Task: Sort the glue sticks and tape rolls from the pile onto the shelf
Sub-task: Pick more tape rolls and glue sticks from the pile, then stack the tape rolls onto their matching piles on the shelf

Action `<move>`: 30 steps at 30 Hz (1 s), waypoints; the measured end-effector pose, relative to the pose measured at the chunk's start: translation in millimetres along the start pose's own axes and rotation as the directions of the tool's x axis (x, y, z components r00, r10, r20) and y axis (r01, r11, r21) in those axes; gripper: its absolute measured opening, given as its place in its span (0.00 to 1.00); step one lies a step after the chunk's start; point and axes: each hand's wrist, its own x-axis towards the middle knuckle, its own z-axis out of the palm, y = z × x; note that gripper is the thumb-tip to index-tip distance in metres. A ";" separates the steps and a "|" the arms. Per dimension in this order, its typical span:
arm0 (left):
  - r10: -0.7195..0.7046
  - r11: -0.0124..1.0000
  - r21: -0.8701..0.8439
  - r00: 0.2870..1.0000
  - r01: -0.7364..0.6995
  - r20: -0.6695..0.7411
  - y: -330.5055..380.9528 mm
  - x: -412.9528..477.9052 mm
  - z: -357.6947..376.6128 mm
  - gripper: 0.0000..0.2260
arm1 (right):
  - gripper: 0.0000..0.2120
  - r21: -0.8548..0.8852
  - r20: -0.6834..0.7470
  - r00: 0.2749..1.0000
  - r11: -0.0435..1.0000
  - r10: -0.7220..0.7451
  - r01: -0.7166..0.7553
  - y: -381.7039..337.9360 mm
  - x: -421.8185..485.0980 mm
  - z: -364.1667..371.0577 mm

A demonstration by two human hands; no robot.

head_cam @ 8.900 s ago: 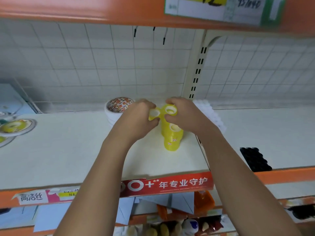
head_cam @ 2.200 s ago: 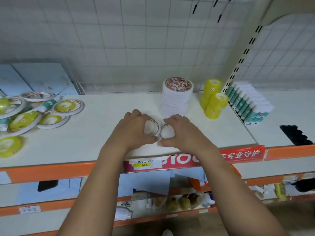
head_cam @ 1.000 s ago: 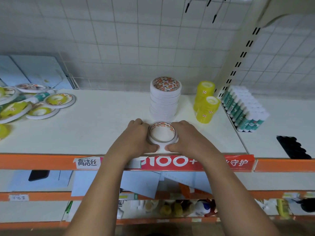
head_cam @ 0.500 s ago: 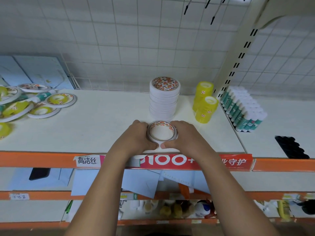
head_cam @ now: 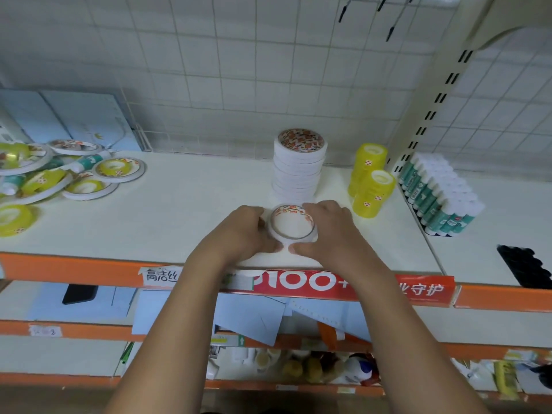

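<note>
Both hands meet near the front edge of the shelf (head_cam: 185, 210), with the white tape roll (head_cam: 292, 225) directly between them. The left hand (head_cam: 239, 233) curls round its left side and the right hand (head_cam: 333, 231) round its right side. The thumb tips nearly meet in front of it, so the grip is narrow and closed on the roll from both flanks. The roll lies flat, its open top and orange-printed core facing up. The fingers cover its sides, so I cannot tell whether it is one roll or several stacked, nor whether its base touches the shelf.

Just behind it, with a small gap between, stands a tall stack of white rolls (head_cam: 298, 168). To the right of that stack stand two columns of yellow tape (head_cam: 372, 194). Further right is a block of glue sticks (head_cam: 439, 195), upright in close rows.

At the far left lies the loose pile (head_cam: 68, 177) of flat rolls and glue sticks, cut off by the frame edge. A black object (head_cam: 525, 270) near the right edge is too dark to make out. The forearms hide part of the red label strip (head_cam: 301, 283) on the shelf front. The goods (head_cam: 313, 367) on the level below are blurred.
</note>
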 end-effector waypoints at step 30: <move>-0.077 0.873 0.382 0.860 0.302 -0.504 -254.3 -116.1 -230.4 0.19 | 0.12 0.166 0.022 0.924 0.912 -0.383 0.374 -343.7 89.2 162.9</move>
